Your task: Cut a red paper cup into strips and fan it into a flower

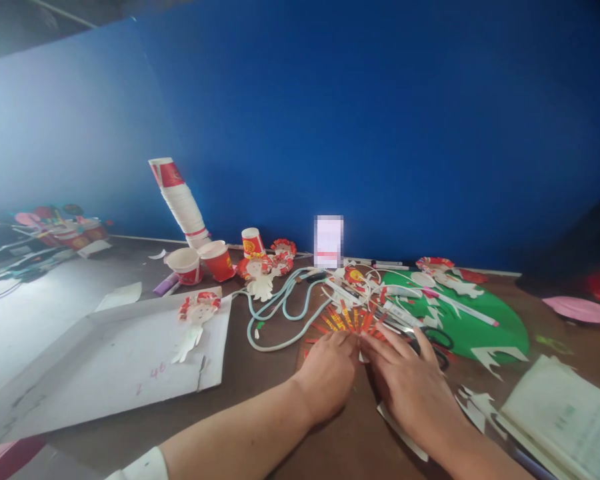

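Note:
A paper cup cut into a fan of red strips with yellow marks (349,319) lies spread on the brown table. My left hand (330,377) rests over its near side, fingers curled and pressed together on the paper. Beside it, my right hand (413,383) has its fingers stretched and spread, the index fingertip touching the same piece. Both hands hide the middle of the cut cup. Black-handled scissors (437,338) lie just beyond my right fingers.
A tall leaning stack of paper cups (183,207) stands by the blue partition (380,120). Loops of pale blue cord (253,327) lie left of the hands. Paper dolls (195,327), a white board (105,360), a green sheet (500,320), markers and a notebook (565,407) surround them.

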A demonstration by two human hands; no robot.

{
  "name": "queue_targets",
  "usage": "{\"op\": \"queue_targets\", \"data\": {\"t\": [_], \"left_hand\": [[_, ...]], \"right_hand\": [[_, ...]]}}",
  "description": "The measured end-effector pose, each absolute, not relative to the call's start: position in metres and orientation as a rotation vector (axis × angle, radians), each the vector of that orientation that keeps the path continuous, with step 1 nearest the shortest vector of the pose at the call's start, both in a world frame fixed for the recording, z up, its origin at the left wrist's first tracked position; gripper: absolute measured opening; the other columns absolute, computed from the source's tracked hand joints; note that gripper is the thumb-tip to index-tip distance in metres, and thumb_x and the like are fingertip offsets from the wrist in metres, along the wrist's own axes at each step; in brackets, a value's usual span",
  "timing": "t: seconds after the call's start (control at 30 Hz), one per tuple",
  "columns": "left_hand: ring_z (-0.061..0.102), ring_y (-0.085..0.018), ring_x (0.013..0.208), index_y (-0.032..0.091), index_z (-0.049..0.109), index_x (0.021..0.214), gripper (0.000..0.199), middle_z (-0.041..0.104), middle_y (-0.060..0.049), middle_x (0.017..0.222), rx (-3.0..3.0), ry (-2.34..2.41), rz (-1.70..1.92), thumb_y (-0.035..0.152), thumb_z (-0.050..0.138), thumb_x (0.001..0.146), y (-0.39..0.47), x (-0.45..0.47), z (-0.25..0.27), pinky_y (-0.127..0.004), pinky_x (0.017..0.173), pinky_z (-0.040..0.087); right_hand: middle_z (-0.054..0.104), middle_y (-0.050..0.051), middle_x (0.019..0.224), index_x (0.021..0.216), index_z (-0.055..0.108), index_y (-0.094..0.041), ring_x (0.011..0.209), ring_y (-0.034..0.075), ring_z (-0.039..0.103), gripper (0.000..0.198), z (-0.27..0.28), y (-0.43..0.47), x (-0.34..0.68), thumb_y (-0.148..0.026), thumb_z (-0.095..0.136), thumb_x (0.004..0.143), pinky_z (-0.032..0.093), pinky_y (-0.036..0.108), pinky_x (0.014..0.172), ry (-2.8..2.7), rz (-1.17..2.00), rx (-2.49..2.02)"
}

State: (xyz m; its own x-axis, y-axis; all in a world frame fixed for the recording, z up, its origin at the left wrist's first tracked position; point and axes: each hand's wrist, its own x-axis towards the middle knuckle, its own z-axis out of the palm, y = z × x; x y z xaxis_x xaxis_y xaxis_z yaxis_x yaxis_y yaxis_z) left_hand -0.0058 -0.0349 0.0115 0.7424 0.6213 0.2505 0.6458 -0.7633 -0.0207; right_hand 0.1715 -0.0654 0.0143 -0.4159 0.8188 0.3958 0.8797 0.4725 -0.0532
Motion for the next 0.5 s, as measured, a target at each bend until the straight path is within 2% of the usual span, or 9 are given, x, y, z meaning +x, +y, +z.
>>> {"op": "queue_targets", "data": {"t": [0.17,0.33,0.5], "left_hand": [[0.049,-0.024,0.112,0.006,0.055,0.119,0.04,0.055,-0.013,0.126,-2.86,-1.031,-0.313,0.017,0.046,0.082,-0.0371,-0.006,0.0128,-0.033,0.092,0.044],[0.051,-0.024,0.104,0.007,0.058,0.112,0.034,0.059,-0.012,0.115,-2.869,-1.041,-0.254,0.017,0.046,0.083,-0.0379,-0.0051,0.0178,-0.034,0.086,0.046],[0.051,-0.023,0.101,0.009,0.061,0.106,0.028,0.059,-0.012,0.112,-2.885,-1.027,-0.223,0.018,0.047,0.083,-0.0343,-0.0061,0.0214,-0.034,0.085,0.045]], "right_hand": [[0.066,0.005,0.121,0.121,0.062,-0.023,0.125,0.025,0.046,0.046,0.016,-0.065,0.1701,-0.013,0.053,0.077,0.007,0.056,0.111,-2.391,-0.266,-1.42],[0.069,0.002,0.116,0.116,0.064,-0.026,0.124,0.024,0.048,0.041,0.0175,-0.0662,0.168,-0.014,0.053,0.079,0.004,0.056,0.112,-2.383,-0.246,-1.334],[0.07,0.006,0.111,0.108,0.066,-0.019,0.119,0.023,0.052,0.036,0.0183,-0.0676,0.1634,-0.008,0.05,0.078,0.007,0.054,0.112,-2.331,-0.236,-1.407]]}}
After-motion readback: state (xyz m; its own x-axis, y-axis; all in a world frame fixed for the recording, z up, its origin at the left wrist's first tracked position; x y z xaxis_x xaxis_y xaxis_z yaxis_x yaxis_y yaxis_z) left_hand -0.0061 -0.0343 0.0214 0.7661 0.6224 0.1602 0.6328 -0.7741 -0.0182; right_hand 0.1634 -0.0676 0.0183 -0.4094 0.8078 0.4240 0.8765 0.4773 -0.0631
